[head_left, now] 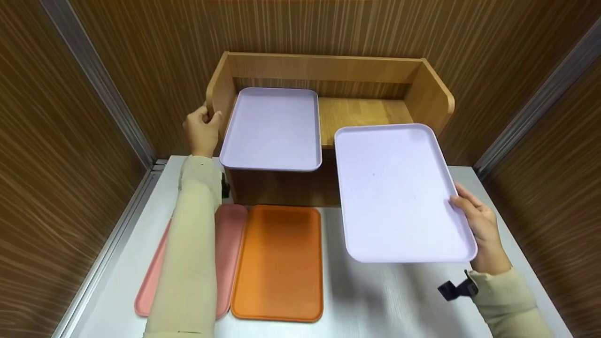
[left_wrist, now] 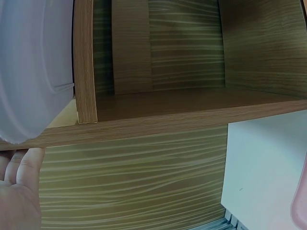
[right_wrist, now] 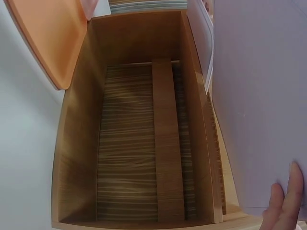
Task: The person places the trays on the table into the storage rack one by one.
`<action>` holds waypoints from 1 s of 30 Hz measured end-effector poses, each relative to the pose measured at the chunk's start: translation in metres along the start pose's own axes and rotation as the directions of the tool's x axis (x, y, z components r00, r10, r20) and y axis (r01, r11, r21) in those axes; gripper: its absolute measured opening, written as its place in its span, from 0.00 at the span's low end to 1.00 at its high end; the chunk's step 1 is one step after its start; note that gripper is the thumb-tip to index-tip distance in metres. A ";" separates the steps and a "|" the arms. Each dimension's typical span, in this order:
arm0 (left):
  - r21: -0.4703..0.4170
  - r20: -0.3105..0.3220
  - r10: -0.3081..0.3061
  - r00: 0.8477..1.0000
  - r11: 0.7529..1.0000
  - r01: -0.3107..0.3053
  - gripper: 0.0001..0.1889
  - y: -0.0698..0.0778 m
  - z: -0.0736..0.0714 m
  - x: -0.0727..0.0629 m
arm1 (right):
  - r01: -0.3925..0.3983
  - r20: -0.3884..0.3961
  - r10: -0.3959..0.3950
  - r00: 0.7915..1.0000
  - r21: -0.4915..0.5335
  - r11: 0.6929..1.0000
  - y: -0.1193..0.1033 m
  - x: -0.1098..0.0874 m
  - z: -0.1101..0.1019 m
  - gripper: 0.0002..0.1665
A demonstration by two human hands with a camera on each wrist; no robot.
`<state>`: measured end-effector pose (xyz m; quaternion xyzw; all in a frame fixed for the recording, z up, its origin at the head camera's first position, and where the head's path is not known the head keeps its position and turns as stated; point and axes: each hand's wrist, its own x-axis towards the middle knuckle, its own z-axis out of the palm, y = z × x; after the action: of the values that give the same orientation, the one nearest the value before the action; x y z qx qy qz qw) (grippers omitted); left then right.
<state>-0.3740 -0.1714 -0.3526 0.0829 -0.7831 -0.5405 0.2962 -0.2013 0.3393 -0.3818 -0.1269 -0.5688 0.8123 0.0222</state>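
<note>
My right hand (head_left: 481,225) grips the right edge of a pale lavender tray (head_left: 399,192), thumb on its upper face. That tray is raised in front of the right half of a small wooden shelf (head_left: 364,112). In the right wrist view, my fingers (right_wrist: 293,191) show against the tray's underside. A second lavender tray (head_left: 277,126) lies on the left of the shelf's upper board, its near end jutting past the front edge. My left hand (head_left: 203,131) holds the front edge of the shelf's left side panel, with the fingers partly hidden behind it.
An orange tray (head_left: 279,263) lies on the white table (head_left: 375,300) before the shelf. Left of it, a pink tray (head_left: 230,253) is partly covered by my left sleeve. Wood-grain walls (head_left: 554,188) enclose the table. Under the upper board is the shelf's lower compartment (right_wrist: 127,143).
</note>
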 end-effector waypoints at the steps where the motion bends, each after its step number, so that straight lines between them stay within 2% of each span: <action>1: -0.001 0.000 0.005 1.000 1.000 -0.005 0.07 0.000 0.000 0.000 | -0.004 0.004 0.004 1.000 0.015 1.000 -0.001 0.003 0.001 0.16; 8: -0.020 0.005 -0.009 1.000 1.000 0.009 0.07 0.001 0.000 -0.001 | -0.033 0.041 0.029 0.999 0.097 0.995 -0.008 0.019 0.009 0.16; 14: -0.025 0.005 -0.011 1.000 1.000 0.011 0.07 0.001 0.000 -0.001 | -0.033 0.080 0.027 0.996 0.081 0.996 -0.016 0.029 0.014 0.16; 20: -0.006 -0.017 0.012 1.000 1.000 -0.012 0.08 0.000 0.000 0.001 | -0.036 0.077 0.030 0.997 0.075 0.997 -0.023 0.040 0.022 0.17; 24: 0.005 -0.034 0.033 0.999 0.999 -0.033 0.08 -0.002 -0.001 0.001 | -0.023 0.080 0.016 0.997 0.079 0.997 -0.027 0.050 0.031 0.15; 30: -0.002 -0.032 0.027 0.999 1.000 -0.027 0.07 -0.002 -0.001 0.001 | -0.011 0.071 0.004 0.997 0.100 0.995 -0.036 0.068 0.046 0.14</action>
<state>-0.3742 -0.1735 -0.3533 0.0804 -0.7787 -0.5360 0.3159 -0.2811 0.3216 -0.3461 -0.0987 -0.5271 0.8440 0.0054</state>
